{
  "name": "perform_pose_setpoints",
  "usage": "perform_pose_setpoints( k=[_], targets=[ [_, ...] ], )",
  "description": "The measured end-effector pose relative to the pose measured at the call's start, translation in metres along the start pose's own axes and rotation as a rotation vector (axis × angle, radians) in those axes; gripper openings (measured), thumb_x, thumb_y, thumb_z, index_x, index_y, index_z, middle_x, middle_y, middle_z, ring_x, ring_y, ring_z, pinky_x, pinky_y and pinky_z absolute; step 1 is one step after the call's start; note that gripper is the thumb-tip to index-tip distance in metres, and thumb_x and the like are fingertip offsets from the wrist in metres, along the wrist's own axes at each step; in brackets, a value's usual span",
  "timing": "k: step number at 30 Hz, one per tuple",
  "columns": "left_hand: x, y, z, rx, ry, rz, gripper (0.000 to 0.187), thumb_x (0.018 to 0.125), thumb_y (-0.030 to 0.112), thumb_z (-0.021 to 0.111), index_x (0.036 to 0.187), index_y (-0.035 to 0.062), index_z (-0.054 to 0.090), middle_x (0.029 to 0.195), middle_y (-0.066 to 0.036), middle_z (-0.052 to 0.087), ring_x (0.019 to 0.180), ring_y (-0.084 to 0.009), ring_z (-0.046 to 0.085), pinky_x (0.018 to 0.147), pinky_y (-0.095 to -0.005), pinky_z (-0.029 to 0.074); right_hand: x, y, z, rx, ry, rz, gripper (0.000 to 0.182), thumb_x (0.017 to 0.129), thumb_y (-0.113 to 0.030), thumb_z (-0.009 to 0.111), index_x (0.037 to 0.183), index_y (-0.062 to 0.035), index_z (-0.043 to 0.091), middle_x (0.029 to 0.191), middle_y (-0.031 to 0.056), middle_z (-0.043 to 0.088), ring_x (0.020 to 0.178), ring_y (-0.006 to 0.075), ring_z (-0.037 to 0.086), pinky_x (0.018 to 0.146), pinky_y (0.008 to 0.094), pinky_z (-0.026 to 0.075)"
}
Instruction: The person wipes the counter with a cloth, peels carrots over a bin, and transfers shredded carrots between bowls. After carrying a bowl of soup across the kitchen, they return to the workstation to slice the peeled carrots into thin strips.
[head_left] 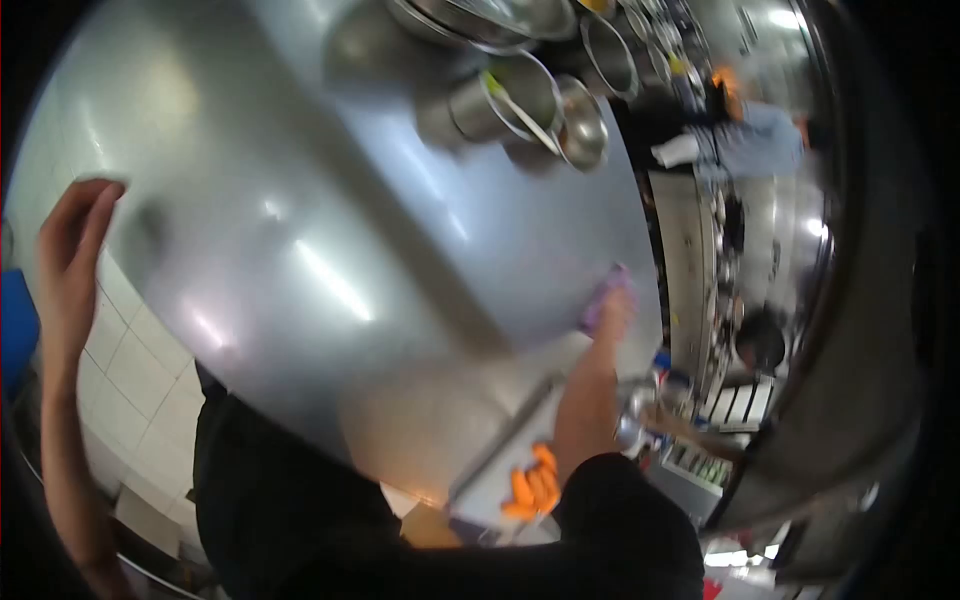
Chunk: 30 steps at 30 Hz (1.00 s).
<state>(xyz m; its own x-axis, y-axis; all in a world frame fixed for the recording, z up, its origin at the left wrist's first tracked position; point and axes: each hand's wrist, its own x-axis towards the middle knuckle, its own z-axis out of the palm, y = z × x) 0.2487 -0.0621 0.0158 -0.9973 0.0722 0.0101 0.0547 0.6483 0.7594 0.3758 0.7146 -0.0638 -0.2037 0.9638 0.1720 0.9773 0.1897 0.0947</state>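
Apparently empty, the left hand (75,238) hangs half-open at the frame's left edge, near the steel tabletop (250,250); right of centre, the right hand (615,310) grasps a purple cloth (598,302) there, fingers blurred. Wiping seems the step in hand; the next stroke calls for flat, even pressure.

Pale square floor tiles (135,372) lie at left, while a kitchen counter (681,235) fronts a glinting grey wall (794,205) opposite.

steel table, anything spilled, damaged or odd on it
Nothing plainly stands out on the steel table: no spill or damage shows, the orange pieces lie bunched together, and the right hand has a purple cloth under or in it. Blur could hide small marks.
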Motion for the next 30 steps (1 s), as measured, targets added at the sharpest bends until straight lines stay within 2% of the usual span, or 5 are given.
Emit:
perform_pose_setpoints(
  k=[2,10,15,25,30],
  targets=[
    [-0.045,-0.024,-0.023,0.337,0.149,0.006,0.033,0.106,0.026,0.053,0.126,0.0022,0.063,0.127,-0.009,0.065,0.122,-0.0195,0.059,0.108,-0.0344,0.044,0.232,-0.024,0.03,-0.064,-0.392,-0.335,0.062,0.104,-0.049,0.035,0.143,-0.0036,0.05,0.146,0.022,0.05,0.127,0.0357,0.055,0.105,0.0454,0.044],
    [-0.055,-0.079,-0.001,0.287,0.151,-0.133,0.031,0.106,0.026,0.05,0.13,0.0119,0.064,0.134,-0.007,0.061,0.131,-0.0205,0.054,0.119,-0.0371,0.036,-0.053,-0.064,-0.037,0.172,-0.072,-1.553,0.065,0.105,-0.039,0.023,0.16,-0.0035,0.016,0.166,0.0168,0.018,0.154,0.0339,0.011,0.122,0.0534,0.008],
    [0.025,0.003,0.003,0.154,0.115,0.058,0.023,0.104,0.022,0.056,0.107,0.0021,0.067,0.108,-0.007,0.065,0.105,-0.0189,0.063,0.098,-0.0318,0.046,0.109,-0.046,0.016,0.345,-0.177,-1.024,0.065,0.106,-0.042,0.021,0.159,-0.0053,0.019,0.166,0.0171,0.016,0.154,0.0312,0.013,0.121,0.0509,0.012],
    [0.394,0.024,0.029,-1.152,0.1,-0.42,0.089,0.086,0.026,0.074,0.155,0.0052,0.02,0.144,-0.021,0.039,0.121,-0.0394,0.052,0.085,-0.0441,0.06,-0.412,-0.054,-0.09,0.306,-0.268,-1.15,0.077,0.1,-0.043,0.03,0.158,0.0036,0.012,0.166,0.0211,0.011,0.153,0.0422,0.004,0.119,0.0555,0.0],
    [0.456,0.012,0.009,-1.119,-0.258,-0.403,0.07,0.08,-0.001,0.051,0.148,0.0025,0.034,0.131,-0.02,0.053,0.112,-0.0339,0.062,0.073,-0.0489,0.064,-0.493,-0.365,-0.163,0.134,-0.136,-1.365,0.067,0.099,-0.039,0.038,0.151,0.0038,0.035,0.155,0.0275,0.035,0.146,0.0474,0.026,0.119,0.0595,0.017]
  ],
)
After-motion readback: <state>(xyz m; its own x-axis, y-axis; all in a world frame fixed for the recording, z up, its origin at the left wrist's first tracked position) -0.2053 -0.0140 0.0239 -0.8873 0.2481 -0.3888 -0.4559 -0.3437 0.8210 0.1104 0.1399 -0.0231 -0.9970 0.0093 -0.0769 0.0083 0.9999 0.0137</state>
